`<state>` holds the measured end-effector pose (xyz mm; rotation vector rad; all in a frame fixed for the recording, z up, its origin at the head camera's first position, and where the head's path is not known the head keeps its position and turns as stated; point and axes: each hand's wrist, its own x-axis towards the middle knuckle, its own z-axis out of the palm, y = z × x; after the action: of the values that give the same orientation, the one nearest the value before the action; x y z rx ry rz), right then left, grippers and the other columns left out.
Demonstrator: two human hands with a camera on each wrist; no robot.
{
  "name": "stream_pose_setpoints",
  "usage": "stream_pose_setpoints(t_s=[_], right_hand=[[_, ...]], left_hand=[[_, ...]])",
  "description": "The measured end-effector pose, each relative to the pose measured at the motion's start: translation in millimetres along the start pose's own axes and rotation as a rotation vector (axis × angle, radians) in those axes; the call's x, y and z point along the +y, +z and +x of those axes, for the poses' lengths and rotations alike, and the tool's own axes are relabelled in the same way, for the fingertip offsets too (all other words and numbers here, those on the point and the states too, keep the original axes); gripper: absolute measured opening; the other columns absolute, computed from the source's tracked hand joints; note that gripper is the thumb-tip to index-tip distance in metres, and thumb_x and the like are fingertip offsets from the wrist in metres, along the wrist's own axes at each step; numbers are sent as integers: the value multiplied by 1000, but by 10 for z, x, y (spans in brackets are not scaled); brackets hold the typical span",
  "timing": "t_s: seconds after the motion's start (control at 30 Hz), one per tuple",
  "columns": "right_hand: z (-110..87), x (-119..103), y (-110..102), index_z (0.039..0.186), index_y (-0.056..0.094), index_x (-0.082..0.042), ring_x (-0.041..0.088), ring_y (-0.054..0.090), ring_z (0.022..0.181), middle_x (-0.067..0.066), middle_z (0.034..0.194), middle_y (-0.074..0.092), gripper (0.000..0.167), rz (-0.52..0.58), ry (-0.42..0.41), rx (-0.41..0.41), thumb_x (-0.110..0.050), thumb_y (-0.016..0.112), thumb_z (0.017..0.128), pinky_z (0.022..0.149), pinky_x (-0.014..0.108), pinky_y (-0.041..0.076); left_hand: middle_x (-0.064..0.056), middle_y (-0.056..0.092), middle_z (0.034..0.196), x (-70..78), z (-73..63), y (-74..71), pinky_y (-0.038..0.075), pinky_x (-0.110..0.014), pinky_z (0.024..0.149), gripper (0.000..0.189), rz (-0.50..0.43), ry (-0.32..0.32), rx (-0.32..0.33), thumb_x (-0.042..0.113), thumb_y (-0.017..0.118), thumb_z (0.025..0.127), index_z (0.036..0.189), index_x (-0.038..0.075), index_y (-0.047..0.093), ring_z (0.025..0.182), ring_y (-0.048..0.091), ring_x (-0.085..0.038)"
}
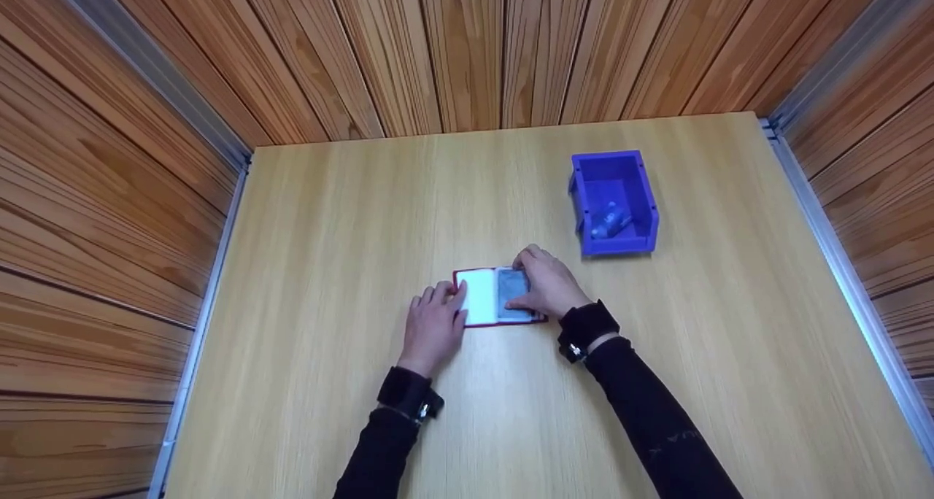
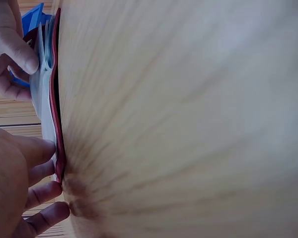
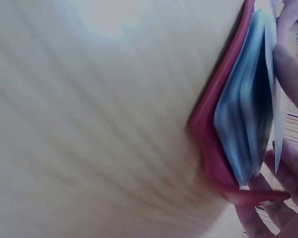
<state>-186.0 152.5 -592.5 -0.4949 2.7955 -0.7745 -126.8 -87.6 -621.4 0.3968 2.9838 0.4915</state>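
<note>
A small red-covered booklet [image 1: 479, 295] lies open on the table, a white page at left and bluish clear sleeves [image 1: 512, 293] at right. My left hand [image 1: 432, 324] rests at its left edge, index finger and thumb over the white page. With the right hand [image 1: 551, 284] I grip the right side, thumb on the sleeves and fingers round the far and outer edge. In the right wrist view the bluish sleeves [image 3: 238, 109] stand fanned above the bent red cover [image 3: 213, 104], and the fingers [image 3: 293, 158] curl behind the lifted page.
Beyond the right hand stands a purple-blue bin [image 1: 614, 247] holding small clear-blue items [image 1: 610, 220]. The light wood table [image 1: 328, 229] is bounded by wood-plank walls [image 1: 467, 54] and metal rails [image 1: 839, 222] along the sides.
</note>
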Motion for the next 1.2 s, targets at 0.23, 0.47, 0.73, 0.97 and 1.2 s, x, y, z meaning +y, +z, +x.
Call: stream_pose_setpoints(t_s=[0.23,0.47,0.73,0.97,1.2], right_hand=[[-21,1,8,105,59,2,33,56,104,16,116,54,46,151,100,61,-33,83,88,95,48,47],[-18,34,31,79,57,-4,40,58,118,23,124,56,31,167,87,100,-23,64,103,105,51,45],[-35,34,57,77,66,2,38,58,114,22,116,61,34,180,88,161,-19,63,103,104,49,45],[-64,-41,77,80,72,-1,36,58,110,17,107,67,29,194,81,230,-21,68,100,102,48,44],[-78,-140,101,91,77,-1,32,60,111,14,107,71,27,219,42,247,-24,67,101,103,46,46]], left_hand=[[-4,56,139,8,5,7,42,-42,96,52,-9,6,6,34,56,106,156,22,48,119,53,-24],[-5,57,139,-6,1,14,42,-41,96,53,-12,6,17,32,58,105,155,21,49,120,53,-24],[-4,55,140,5,-2,17,41,-40,96,54,-13,-4,-2,34,56,106,157,22,46,120,52,-23],[-5,55,140,-6,-6,28,42,-40,95,53,-7,11,21,33,57,105,156,21,47,120,53,-24],[-6,56,138,-15,-15,40,42,-41,94,51,-18,13,37,32,55,106,156,21,49,118,53,-25]])
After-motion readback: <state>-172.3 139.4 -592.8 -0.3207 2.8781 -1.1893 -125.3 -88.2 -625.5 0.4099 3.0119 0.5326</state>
